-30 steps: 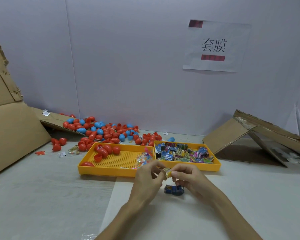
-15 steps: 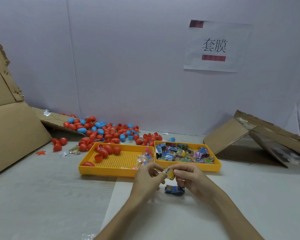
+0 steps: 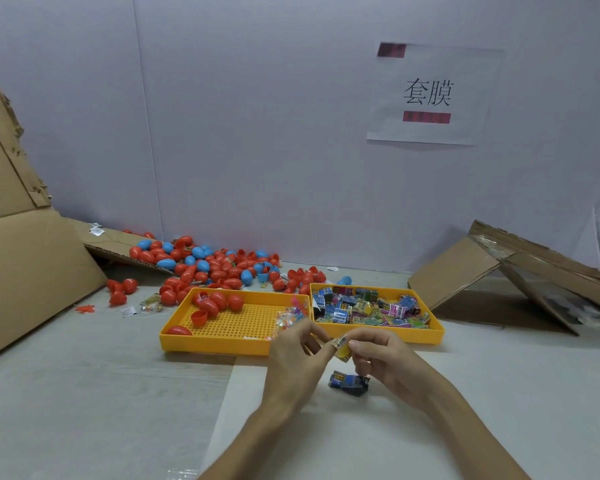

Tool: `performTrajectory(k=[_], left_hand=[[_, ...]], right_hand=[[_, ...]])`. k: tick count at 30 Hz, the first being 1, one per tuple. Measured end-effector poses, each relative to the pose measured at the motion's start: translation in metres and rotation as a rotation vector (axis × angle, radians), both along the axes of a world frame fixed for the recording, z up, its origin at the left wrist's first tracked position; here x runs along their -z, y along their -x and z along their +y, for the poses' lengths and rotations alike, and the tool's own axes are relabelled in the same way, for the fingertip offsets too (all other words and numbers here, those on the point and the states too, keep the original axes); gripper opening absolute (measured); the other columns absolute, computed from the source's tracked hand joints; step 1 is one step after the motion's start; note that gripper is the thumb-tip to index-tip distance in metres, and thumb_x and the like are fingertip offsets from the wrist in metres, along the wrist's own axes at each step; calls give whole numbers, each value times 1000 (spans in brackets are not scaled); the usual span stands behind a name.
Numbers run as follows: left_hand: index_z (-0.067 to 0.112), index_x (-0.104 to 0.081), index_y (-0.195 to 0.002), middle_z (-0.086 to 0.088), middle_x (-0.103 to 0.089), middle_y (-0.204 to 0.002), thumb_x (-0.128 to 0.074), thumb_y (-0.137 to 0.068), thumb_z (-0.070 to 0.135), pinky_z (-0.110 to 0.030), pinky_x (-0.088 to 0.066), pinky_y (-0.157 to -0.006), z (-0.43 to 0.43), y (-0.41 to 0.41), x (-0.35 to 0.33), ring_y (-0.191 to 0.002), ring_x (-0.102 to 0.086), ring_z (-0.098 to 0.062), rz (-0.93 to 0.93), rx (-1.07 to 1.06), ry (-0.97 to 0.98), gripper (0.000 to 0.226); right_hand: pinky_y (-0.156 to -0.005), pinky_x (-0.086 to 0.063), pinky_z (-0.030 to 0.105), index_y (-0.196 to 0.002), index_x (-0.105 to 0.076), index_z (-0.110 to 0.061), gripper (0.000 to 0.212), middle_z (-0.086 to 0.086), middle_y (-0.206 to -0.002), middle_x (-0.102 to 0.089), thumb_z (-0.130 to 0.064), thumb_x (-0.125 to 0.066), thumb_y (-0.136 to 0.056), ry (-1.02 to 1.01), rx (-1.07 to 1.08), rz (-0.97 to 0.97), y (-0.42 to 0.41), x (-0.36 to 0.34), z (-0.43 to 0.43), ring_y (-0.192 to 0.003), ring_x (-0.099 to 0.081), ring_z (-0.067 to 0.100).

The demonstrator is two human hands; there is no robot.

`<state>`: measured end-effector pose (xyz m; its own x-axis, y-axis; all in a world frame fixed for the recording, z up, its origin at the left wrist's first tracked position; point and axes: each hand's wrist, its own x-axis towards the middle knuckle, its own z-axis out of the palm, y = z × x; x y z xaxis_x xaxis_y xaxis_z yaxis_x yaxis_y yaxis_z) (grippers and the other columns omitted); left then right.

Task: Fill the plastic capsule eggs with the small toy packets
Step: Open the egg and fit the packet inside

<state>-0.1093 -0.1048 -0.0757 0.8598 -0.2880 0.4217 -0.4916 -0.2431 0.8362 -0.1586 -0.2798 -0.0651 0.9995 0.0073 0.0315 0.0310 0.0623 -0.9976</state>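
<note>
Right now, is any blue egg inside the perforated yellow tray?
No, the perforated yellow tray holds only red eggs and some clear packets; the blue eggs lie in the pile behind it.

Bare hands: left hand (image 3: pixel 292 361), right hand (image 3: pixel 386 362); forearms bare too
</note>
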Motion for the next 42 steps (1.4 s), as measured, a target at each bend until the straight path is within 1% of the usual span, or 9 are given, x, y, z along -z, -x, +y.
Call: performTrajectory(k=[7,11,14,17,23,28,31,36,42], left_hand=[[26,-66,-83,11,-65,-67,-78,-87,21,-15,-48,-54,5,-4,0,-65,-64,-2,-69,56,-69,14],[25,-71,-95,4,-73,-78,-77,-88,20,-18,-47,-51,17,-9,-15,-64,-65,-6,215,291,206,10],[28,-71,-94,4,-74,-87,-71,-93,20,-17,-50,-57,29,-29,-25,-77,-68,-11,196,109,232,8],[31,-71,-92,11,-71,-99,-70,-94,24,-17,-51,-66,42,-61,-34,-89,-65,-9,51,-76,13,8],[27,-65,-125,1,-61,-126,-70,-94,27,-33,-53,-92,70,-130,-34,-112,-60,-19,-207,-314,-834,32],[24,-60,-114,0,-61,-114,-67,-95,22,-28,-50,-86,71,-147,-23,-97,-57,-15,-272,-333,-906,20],[20,-60,-106,-1,-61,-107,-68,-93,10,-26,-51,-80,64,-142,-25,-99,-61,-18,-210,-370,-663,19],[12,-65,-113,-12,-73,-107,-63,-98,15,-29,-57,-77,27,-81,-54,-91,-74,-25,408,146,400,15],[12,-69,-121,-11,-75,-111,-69,-89,23,-25,-58,-75,-1,-14,-35,-95,-73,-18,715,476,769,34]], right_hand=[[-61,-39,28,-109,-75,-3,34,10,-78,-56,-18,-75,-79,-41,15,25,-1,3,0,-64,-48,16],[-62,-43,28,-108,-76,-5,33,10,-81,-54,-9,-80,-75,-221,57,6,0,1,-8,-68,-49,17],[-64,-45,31,-105,-79,-10,30,8,-88,-63,-8,-74,-76,-335,107,15,-1,2,-17,-69,-55,18],[-66,-46,32,-102,-80,-10,24,7,-89,-66,-8,-76,-79,-279,71,18,-1,3,-16,-73,-60,19],[-65,-49,30,-110,-77,-9,36,7,-97,-68,-19,-76,-76,-201,90,10,-4,5,-16,-78,-63,20],[-63,-49,30,-107,-79,-10,35,8,-95,-68,-20,-76,-73,-208,130,7,-4,6,-20,-76,-64,20],[-62,-47,30,-111,-78,-16,38,6,-100,-72,-21,-76,-73,-206,142,6,-5,5,-20,-74,-63,20],[-60,-45,28,-112,-78,-22,37,4,-98,-71,-21,-76,-75,-216,165,-16,-5,0,-15,-69,-60,19],[-61,-45,28,-100,-81,-17,31,6,-92,-73,-11,-78,-70,-288,219,-55,0,-4,-20,-62,-60,18]])
